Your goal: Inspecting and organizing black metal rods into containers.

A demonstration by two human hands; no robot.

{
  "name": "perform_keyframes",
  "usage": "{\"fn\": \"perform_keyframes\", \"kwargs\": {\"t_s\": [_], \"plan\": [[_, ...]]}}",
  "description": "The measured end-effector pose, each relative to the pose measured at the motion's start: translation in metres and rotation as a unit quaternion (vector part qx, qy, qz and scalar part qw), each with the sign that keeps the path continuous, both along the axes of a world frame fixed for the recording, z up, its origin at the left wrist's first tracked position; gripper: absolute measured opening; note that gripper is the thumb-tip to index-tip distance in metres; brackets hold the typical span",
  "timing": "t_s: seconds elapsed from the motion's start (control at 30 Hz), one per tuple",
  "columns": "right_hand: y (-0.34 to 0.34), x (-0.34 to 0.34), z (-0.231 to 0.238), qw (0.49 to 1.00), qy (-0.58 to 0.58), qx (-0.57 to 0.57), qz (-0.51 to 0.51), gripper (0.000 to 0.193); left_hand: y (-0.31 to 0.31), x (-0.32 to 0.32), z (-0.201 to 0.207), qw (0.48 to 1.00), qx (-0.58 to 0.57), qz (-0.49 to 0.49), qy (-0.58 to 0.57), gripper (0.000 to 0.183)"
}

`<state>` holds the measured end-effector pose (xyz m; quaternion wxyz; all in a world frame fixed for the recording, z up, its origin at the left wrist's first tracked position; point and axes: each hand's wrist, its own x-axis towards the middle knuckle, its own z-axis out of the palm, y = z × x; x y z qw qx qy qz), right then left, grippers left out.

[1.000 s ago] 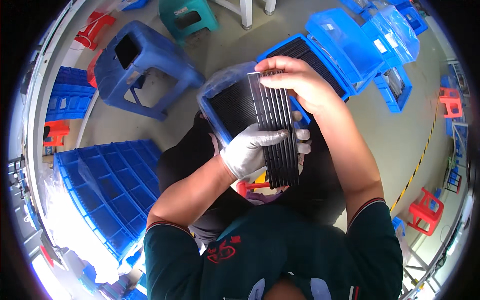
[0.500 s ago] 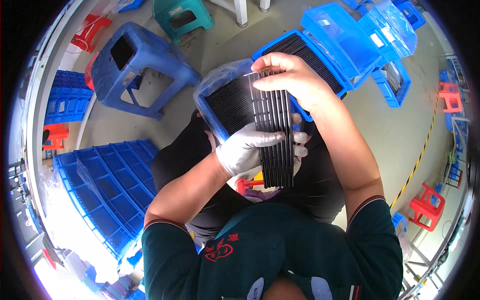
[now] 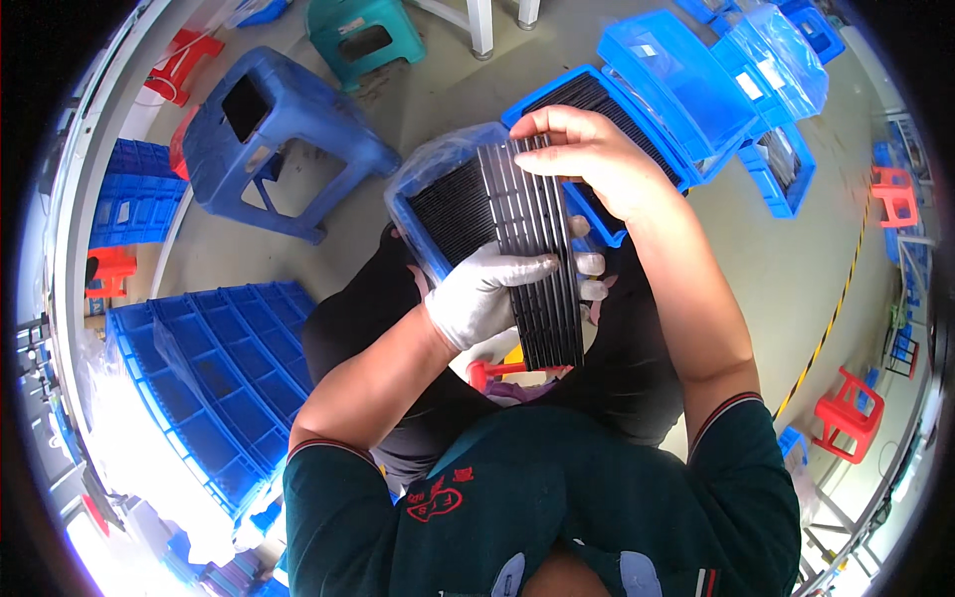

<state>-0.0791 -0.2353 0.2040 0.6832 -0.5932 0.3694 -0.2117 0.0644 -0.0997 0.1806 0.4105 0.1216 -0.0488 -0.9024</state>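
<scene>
A bundle of long, thin black strips (image 3: 532, 229) with slots along them stands lengthwise in front of me, slightly fanned. My left hand (image 3: 476, 297), in a whitish glove with smudged fingertips, is wrapped round its lower half, thumb across the front and fingers showing on the far side. At the top end my bare right hand (image 3: 602, 164) closes on the strips with thumb and curled fingers. Behind the bundle, a blue bin (image 3: 400, 207) lined with clear plastic holds rows of similar black strips (image 3: 448, 211), partly hidden by the bundle.
Another blue bin (image 3: 686, 179) with black strips lies beyond my right hand, beside a stacked blue crate (image 3: 676, 75). A blue stool (image 3: 298, 129) and a green stool (image 3: 363, 40) stand at the far left. Stacked blue crates (image 3: 214, 368) fill the left side. One red stool (image 3: 851, 413) is at right.
The bundle has turned and spread, its top end tilting left so the slotted faces show wider. My right hand has shifted a little right at the top; my left hand keeps its hold.
</scene>
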Motion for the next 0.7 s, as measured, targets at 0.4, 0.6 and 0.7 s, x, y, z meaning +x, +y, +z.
{"fn": "perform_keyframes", "kwargs": {"t_s": [0.4,0.6,0.7], "plan": [[0.003,0.005,0.001,1.0,-0.013,-0.005,-0.006,0.032,0.001,0.004,-0.004,1.0,0.007,0.0,-0.023,0.061],[0.007,0.007,0.003,0.999,-0.034,0.003,-0.016,0.034,0.001,0.003,0.006,1.0,0.006,-0.01,-0.022,0.054],[0.006,0.006,0.003,0.999,-0.038,0.003,-0.011,0.034,0.002,0.003,0.006,1.0,0.007,-0.01,-0.025,0.054]]}}
